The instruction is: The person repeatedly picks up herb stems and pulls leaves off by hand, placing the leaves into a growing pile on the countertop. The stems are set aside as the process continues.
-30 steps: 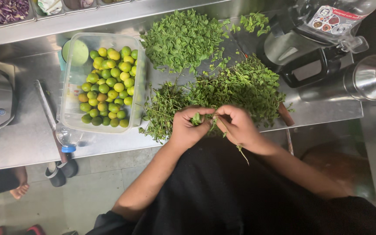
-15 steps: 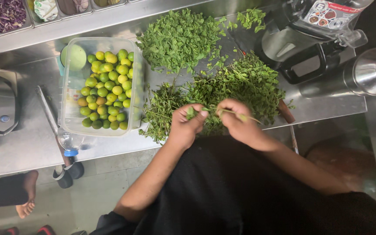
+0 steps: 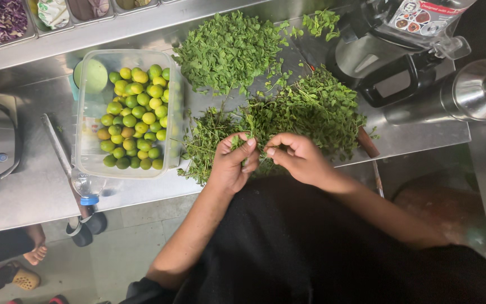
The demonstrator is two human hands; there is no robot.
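Note:
Over the near edge of a steel counter (image 3: 35, 186), my left hand (image 3: 233, 163) and my right hand (image 3: 296, 157) meet at a heap of leafy green herb stalks (image 3: 305, 112). Both hands pinch the same herb sprig (image 3: 252, 147) between fingers and thumbs. Behind the heap lies a second pile of picked green leaves (image 3: 229, 50).
A clear plastic tub of small limes (image 3: 133, 115) sits left of the herbs, with a plastic bottle (image 3: 82, 188) and a knife (image 3: 57, 149) beside it. A black blender base (image 3: 378, 62) and steel jug (image 3: 468, 93) stand right. Another person's feet (image 3: 29, 259) show on the floor.
My right hand has pulled back toward the left hand and the long stem it held out is gone. Both hands now close on a sprig together.

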